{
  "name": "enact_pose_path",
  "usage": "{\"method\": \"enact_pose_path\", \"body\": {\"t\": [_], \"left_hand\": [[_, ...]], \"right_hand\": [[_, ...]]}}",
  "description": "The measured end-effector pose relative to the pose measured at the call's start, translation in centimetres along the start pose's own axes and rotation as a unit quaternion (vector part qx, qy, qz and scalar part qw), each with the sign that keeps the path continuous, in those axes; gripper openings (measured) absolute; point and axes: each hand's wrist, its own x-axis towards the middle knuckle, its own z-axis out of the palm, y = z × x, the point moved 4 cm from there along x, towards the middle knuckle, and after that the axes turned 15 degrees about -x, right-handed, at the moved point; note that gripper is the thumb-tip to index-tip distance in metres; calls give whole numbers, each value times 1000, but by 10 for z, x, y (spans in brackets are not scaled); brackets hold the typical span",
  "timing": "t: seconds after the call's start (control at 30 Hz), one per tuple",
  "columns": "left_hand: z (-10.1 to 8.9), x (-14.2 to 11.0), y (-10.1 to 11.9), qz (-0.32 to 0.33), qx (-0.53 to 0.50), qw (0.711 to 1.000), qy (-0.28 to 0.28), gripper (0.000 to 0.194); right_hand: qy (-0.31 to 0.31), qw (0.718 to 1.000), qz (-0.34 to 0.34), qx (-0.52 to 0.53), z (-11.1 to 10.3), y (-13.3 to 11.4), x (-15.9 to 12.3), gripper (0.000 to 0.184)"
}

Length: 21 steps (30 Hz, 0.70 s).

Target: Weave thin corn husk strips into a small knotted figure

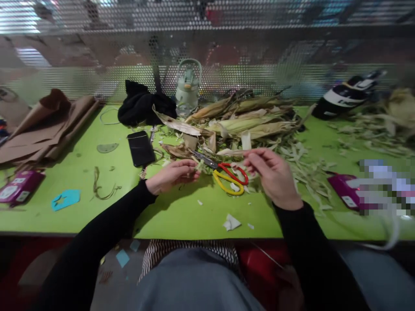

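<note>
My left hand [177, 175] hovers over the table left of the scissors, its fingers curled together; whatever is in them is too small to make out. On the right, my right hand [272, 177] is raised with thumb and fingers pinched, and anything between them is blurred. Between both hands lie scissors [223, 170] with one red and one yellow handle, blades pointing up and left. Just beyond is a heap of dry corn husks [240, 123], with pale scraps around it. A torn white scrap [232, 222] rests near the table's front edge.
The green table [188, 220] holds a black phone [141, 148], black cloth [145, 106], a pale green bottle [188, 88] and brown paper [52, 125]. Purple boxes [21, 188] sit at both sides. Shredded husk [308, 172] and a tilted dark bottle [340, 99] are rightward.
</note>
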Motion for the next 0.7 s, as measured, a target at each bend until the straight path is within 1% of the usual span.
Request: {"method": "enact_pose_path", "body": {"t": [0.03, 0.1, 0.13, 0.17, 0.2, 0.23, 0.27, 0.3, 0.33, 0.4, 0.43, 0.53, 0.57, 0.63, 0.7], "left_hand": [[-2, 0, 1, 4, 18, 1000, 1, 10], [-3, 0, 1, -9, 34, 999, -12, 12], [-3, -1, 1, -17, 60, 998, -23, 12], [-1, -2, 3, -16, 126, 991, -38, 12], [1, -4, 5, -3, 211, 976, -50, 13], [2, -6, 8, 10, 297, 953, -59, 14], [2, -8, 12, 24, 379, 924, -51, 16], [1, -10, 15, 24, 443, 895, -53, 19], [1, -12, 17, 20, 483, 874, -61, 22], [-3, -15, 21, 1, 518, 850, -91, 28], [-5, -17, 24, 1, 533, 841, -95, 29], [-18, -20, 37, 35, 563, 823, -61, 30], [-22, -22, 41, 42, 573, 817, -58, 29], [-29, -26, 50, 67, 575, 814, -45, 26], [-35, -29, 59, 82, 562, 823, -15, 27]], "right_hand": [[39, 999, 0, -19, -14, 4, 0, 30], [55, 996, 17, -62, -35, 14, -2, 31], [54, 995, 25, -80, -43, 20, -4, 30], [49, 991, 29, -122, -48, 25, -5, 29], [44, 984, 29, -169, -51, 30, -7, 28], [38, 974, 25, -221, -53, 33, -7, 26], [32, 962, 20, -270, -53, 36, -8, 25], [26, 950, 14, -311, -53, 39, -7, 24], [19, 940, 10, -340, -52, 40, -6, 23], [7, 924, -3, -383, -50, 41, 0, 21], [2, 915, -17, -402, -49, 41, 4, 21], [-12, 885, -78, -458, -43, 39, 18, 23], [-20, 873, -100, -476, -40, 40, 23, 24], [-39, 853, -135, -502, -33, 44, 31, 27], [-57, 837, -163, -520, -27, 49, 38, 27]]}}
